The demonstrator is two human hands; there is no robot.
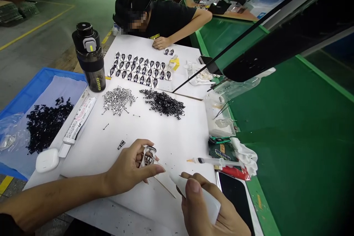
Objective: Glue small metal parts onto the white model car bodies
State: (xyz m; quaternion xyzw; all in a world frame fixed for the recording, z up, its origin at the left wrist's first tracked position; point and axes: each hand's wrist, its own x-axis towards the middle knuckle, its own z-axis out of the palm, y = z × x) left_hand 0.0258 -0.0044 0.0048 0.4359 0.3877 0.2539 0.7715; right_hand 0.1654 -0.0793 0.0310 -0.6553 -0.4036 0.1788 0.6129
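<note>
My left hand (pixel 125 169) is closed around a small silver-rimmed part (pixel 148 156) with a dark, slotted inside, held tilted above the white table. In my right hand (pixel 204 202) is a white squeeze bottle (pixel 210 201), its thin nozzle directed at the silver part; whether the tip touches it I cannot tell. Under the hands lies a thin wooden stick (pixel 166 188). One black piece (pixel 121 144) rests left of the left hand. Farther off are a pile of small silver pieces (pixel 118 100) and a pile of black pieces (pixel 163 103).
Across the table a person (pixel 163 18) leans over rows of dark-and-silver parts (pixel 141 70). At left stand a black bottle (pixel 90 59), a white tube (pixel 80 120), a white case (pixel 47 160) and a blue bin (pixel 41 75). A syringe (pixel 212 161) and a phone (pixel 236 197) lie right.
</note>
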